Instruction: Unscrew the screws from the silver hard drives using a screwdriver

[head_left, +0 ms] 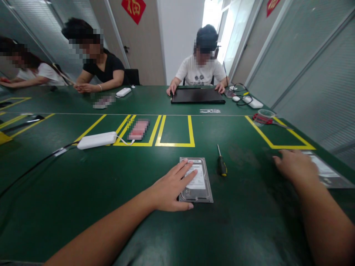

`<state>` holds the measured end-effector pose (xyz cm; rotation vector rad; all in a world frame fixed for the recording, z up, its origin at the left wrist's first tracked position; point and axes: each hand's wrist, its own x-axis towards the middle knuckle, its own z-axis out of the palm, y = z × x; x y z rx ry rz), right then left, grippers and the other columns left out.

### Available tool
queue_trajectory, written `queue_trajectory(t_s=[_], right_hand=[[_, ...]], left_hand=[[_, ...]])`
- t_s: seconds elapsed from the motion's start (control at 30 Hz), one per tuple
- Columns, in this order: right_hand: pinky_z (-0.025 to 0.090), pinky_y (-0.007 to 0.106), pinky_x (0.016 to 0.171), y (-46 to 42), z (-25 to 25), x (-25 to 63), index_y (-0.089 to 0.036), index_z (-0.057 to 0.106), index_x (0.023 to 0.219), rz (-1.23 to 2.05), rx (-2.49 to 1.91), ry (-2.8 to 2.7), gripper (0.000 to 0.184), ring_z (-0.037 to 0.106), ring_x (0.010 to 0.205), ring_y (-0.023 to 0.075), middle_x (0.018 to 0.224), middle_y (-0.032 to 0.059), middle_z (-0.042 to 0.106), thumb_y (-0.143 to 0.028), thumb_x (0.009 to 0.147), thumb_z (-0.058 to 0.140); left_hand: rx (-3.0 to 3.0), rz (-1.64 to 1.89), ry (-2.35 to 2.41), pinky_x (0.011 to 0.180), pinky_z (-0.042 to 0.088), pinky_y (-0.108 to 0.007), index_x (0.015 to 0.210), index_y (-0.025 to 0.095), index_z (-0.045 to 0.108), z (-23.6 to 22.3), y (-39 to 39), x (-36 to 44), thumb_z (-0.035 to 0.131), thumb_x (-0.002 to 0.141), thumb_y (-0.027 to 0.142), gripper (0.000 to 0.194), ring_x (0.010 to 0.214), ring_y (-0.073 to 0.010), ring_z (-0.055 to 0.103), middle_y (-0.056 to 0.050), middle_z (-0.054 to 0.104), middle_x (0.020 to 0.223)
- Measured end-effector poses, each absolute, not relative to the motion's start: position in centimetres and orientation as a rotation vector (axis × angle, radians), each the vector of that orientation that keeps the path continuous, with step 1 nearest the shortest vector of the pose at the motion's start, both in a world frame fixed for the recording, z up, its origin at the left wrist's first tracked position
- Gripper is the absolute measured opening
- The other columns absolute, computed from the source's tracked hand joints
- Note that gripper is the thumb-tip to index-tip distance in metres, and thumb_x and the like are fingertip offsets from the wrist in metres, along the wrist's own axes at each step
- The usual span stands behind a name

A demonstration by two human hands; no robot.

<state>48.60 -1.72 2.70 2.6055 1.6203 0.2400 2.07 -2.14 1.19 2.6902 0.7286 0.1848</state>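
Note:
My left hand [173, 186] lies palm down with fingers spread over a silver hard drive [203, 184]. Its fingertips touch the white label, and the thumb reaches along the drive's lower edge. Just right of the drive, a screwdriver [222, 166] with a black and yellow handle lies with its shaft pointing away from me. Over at the right, my right hand [298, 166] is low at the table, beside a flat clear item with a white label [328, 168], which it partly covers. Most of that hand's fingers are hidden behind its back, so their grip does not show.
Yellow tape [177, 145] marks outlines on the green table [111, 229]. A white power strip [97, 140] with a black cable lies left, near a blurred phone [138, 130]. A clear round container [264, 116] with red-handled tools stands back right. Across, a person handles a black panel [198, 95].

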Motion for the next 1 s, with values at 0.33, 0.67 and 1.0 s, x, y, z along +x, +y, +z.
queue_trajectory(t_s=[0.33, 0.67, 1.0], right_hand=[[0.034, 0.04, 0.063, -1.2, 2.0, 49.5, -0.012, 0.074, 0.108, 0.204, 2.671, 1.592, 0.044, 0.062, 0.086, 0.028, 0.109, 0.0263, 0.063, -0.033, 0.095, 0.037], [0.035, 0.041, 0.069, -1.1, 1.5, 49.7, -0.02, 0.068, 0.128, 0.227, 2.633, 1.629, 0.047, 0.059, 0.095, 0.0316, 0.122, 0.0218, 0.061, -0.036, 0.096, 0.037], [0.042, 0.045, 0.075, -1.3, 2.1, 50.4, -0.021, 0.072, 0.12, 0.127, 2.673, 1.413, 0.049, 0.057, 0.114, 0.0367, 0.134, 0.0186, 0.057, -0.039, 0.096, 0.033]], left_hand=[[2.668, 0.238, 0.77, 0.121, 0.02, -0.057, 0.158, 0.022, 0.022, 1.3, -1.8, 2.4, 0.066, 0.074, 0.071, 0.107, 0.15, -0.042, 0.012, -0.013, 0.013, 0.165], [2.665, 0.234, 0.75, 0.12, 0.021, -0.059, 0.158, 0.022, 0.021, 1.2, -1.6, 2.3, 0.065, 0.074, 0.073, 0.107, 0.15, -0.0415, 0.012, -0.014, 0.013, 0.165], [2.674, 0.229, 0.754, 0.119, 0.022, -0.06, 0.158, 0.02, 0.022, 1.3, -1.6, 2.4, 0.065, 0.075, 0.072, 0.106, 0.15, -0.0413, 0.012, -0.015, 0.014, 0.165]])
